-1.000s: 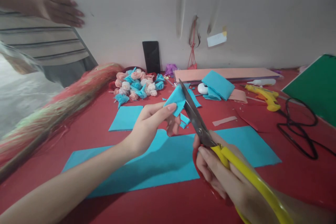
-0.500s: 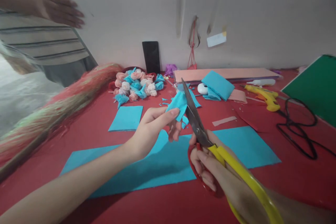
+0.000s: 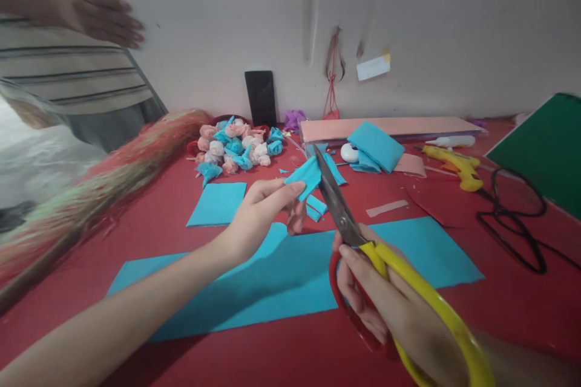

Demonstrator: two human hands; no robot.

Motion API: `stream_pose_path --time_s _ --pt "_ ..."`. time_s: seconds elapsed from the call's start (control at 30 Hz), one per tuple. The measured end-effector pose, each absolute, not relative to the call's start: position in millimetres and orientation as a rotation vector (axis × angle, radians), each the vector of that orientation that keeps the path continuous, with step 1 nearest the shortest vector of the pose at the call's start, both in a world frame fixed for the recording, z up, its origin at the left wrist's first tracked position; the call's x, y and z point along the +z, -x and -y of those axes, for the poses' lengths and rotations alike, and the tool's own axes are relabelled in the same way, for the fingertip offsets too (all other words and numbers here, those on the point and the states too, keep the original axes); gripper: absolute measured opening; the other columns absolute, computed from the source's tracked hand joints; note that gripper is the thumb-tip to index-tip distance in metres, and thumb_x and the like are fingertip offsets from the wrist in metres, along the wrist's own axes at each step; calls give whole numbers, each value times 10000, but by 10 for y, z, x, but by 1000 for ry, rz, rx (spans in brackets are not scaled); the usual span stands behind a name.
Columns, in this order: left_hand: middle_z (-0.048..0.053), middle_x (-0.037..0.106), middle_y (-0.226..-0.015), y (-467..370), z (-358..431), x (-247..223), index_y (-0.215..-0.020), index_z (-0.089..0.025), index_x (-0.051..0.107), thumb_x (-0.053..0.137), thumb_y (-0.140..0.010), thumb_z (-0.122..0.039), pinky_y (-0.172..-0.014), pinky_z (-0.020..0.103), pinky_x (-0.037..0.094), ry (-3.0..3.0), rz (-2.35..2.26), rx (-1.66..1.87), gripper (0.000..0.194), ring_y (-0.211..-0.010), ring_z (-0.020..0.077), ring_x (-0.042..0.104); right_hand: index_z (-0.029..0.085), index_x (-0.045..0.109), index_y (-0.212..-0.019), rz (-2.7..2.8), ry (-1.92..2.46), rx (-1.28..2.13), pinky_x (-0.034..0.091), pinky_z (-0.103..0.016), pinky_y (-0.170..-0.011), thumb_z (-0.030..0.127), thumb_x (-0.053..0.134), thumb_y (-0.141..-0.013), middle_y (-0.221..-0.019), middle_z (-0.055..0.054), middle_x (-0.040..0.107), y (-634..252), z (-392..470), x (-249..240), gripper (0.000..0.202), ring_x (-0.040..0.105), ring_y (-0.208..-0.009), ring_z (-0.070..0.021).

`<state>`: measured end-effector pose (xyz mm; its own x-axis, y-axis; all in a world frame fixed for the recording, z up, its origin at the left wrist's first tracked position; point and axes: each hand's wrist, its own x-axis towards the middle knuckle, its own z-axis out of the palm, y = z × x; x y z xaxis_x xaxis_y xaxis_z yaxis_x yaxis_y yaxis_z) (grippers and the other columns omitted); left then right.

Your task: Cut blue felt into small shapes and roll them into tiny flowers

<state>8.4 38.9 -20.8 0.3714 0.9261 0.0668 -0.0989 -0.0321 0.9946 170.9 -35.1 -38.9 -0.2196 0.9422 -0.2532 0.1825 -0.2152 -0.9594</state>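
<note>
My left hand pinches a small folded piece of blue crepe paper between thumb and fingers. Closed around the handles of large scissors is my right hand; one handle is yellow, the other red. The blades look nearly together, pointing up and away, touching or just beside the paper's right edge. Below the held piece lie small blue offcuts. A long blue crepe sheet spreads under both hands, and a blue square rests left of my left hand.
Crepe-paper flowers are heaped at the back left, by a dark phone leaning on the wall. On the right are a yellow glue gun, its black cord and a green board. A person in a striped shirt stands at left.
The scissor blades have come closer together at the paper. The held piece looks smaller, and another blue offcut now lies below it. The right hand has shifted slightly right.
</note>
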Motion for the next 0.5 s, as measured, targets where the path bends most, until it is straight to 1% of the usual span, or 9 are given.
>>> stream_pose_path --time_s 0.07,0.13,0.2,0.3,0.4,0.5 --pt "-26 521 -408 -72 -417 -225 -475 -158 504 500 -824 -266 -459 224 357 -1337 -841 1016 366 -406 83 470 214 416 -625 1362 1415 1452 246 -158 -262 506 384 -866 -307 103 309 -1692 358 -363 379 290 -256 -60" --pt "-28 521 -414 -65 -439 -241 -473 -159 492 498 -827 -265 -469 224 356 -1338 -842 1019 370 -413 81 472 212 436 -676 1326 1418 1455 214 -145 -246 490 397 -856 -311 114 296 -1680 356 -347 334 271 -247 -54" --pt "-27 518 -412 -65 -450 -249 -470 -160 484 488 -832 -267 -476 223 356 -1338 -840 1018 377 -420 81 474 213 446 -779 1264 1364 1576 224 -138 -242 486 423 -829 -342 124 320 -1677 338 -353 278 269 -245 -52" --pt "-26 509 -403 -74 -445 -245 -478 -163 466 464 -836 -261 -468 223 347 -1333 -835 1009 371 -416 84 467 227 411 -878 1197 1245 1780 253 -147 -249 496 460 -767 -421 127 384 -1679 281 -413 295 259 -249 -41" --pt "-31 499 -405 -85 -431 -233 -493 -169 432 452 -831 -252 -467 219 349 -1320 -827 992 348 -409 83 458 245 393 -885 1199 1209 1791 254 -155 -266 493 445 -741 -461 129 392 -1683 230 -496 291 243 -267 -36" --pt "-31 487 -398 -98 -419 -230 -491 -170 416 445 -829 -252 -473 214 360 -1310 -820 962 349 -405 80 451 255 392 -884 1215 1172 1801 269 -169 -286 483 441 -727 -469 119 404 -1696 218 -540 281 301 -295 -57"
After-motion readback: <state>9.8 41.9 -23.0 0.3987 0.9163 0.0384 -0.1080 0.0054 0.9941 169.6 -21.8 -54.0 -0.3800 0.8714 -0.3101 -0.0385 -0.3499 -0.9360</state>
